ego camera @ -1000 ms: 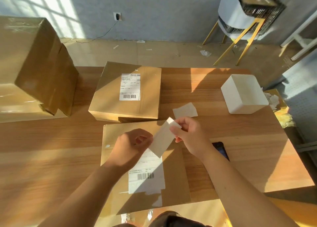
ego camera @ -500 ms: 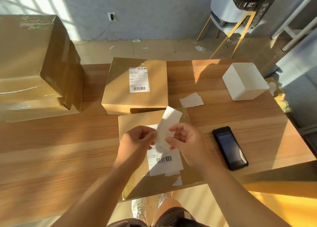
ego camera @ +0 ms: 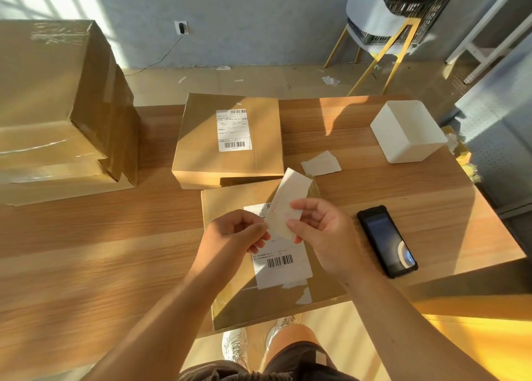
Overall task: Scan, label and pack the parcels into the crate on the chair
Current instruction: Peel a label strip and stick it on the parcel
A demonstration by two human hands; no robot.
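Label (ego camera: 288,205) now lower, closer to body; left hand (ego camera: 239,231) and right hand (ego camera: 319,231) both pinch it, probably peeling backing, directly above flat parcel (ego camera: 230,205).

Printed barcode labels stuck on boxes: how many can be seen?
2: one on the box at mid-table, one on the flat box under the hands. Others may be hidden.

A wooden bench (ego camera: 115,251) is carrying a stack of large cartons (ego camera: 57,116) at left, two flat labelled parcels (ego camera: 227,144) (ego camera: 230,205) mid-bench, loose white label sheets (ego camera: 321,165), a white box (ego camera: 408,131) and a black handheld scanner (ego camera: 387,241) at right.
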